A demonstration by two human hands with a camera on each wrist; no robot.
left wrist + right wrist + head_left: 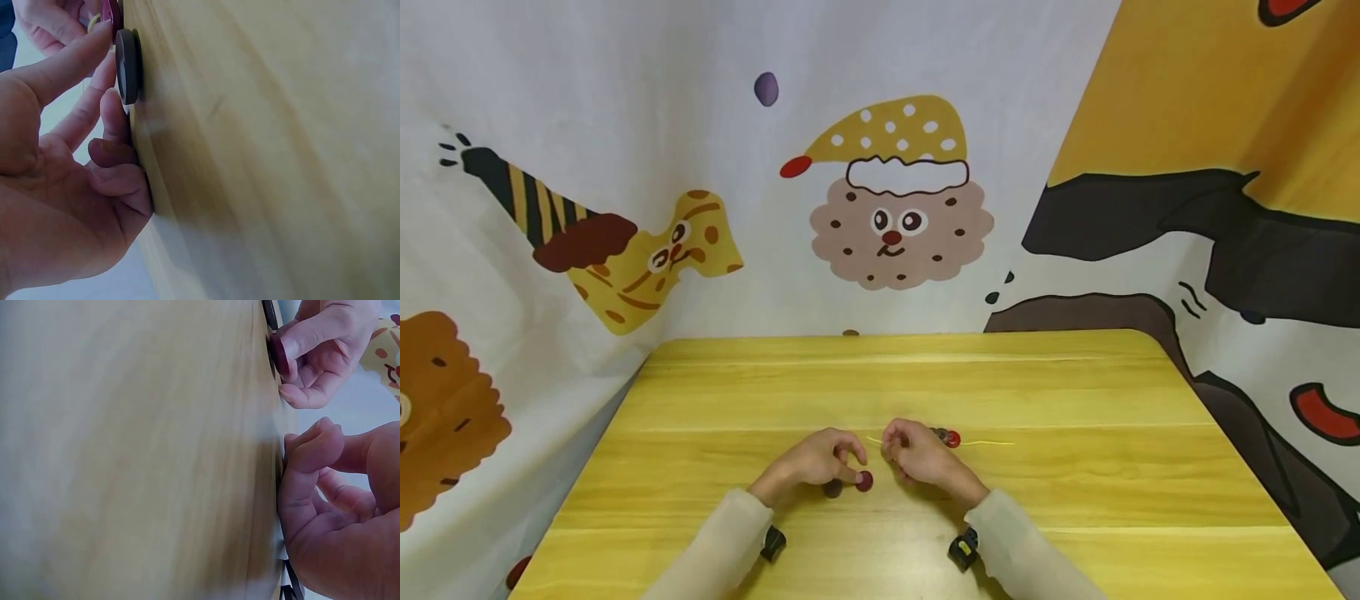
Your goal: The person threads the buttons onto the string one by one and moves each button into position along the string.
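Observation:
Thumb and finger of my left hand pinch a dark red round button, tipped up from the table. Beside it, under the same hand, is a dark grey-brown button. My right hand pinches a thin yellow string between thumb and forefinger, with a short end poking out toward the left hand. Behind the right hand, a bright red button and a brownish button sit along the string, which runs on to the right. The right palm hides the string's middle.
Both hands work low over a yellow wood-grain table. A white curtain with cartoon prints hangs behind its far edge. A dark band with a small device is on the right wrist, another on the left.

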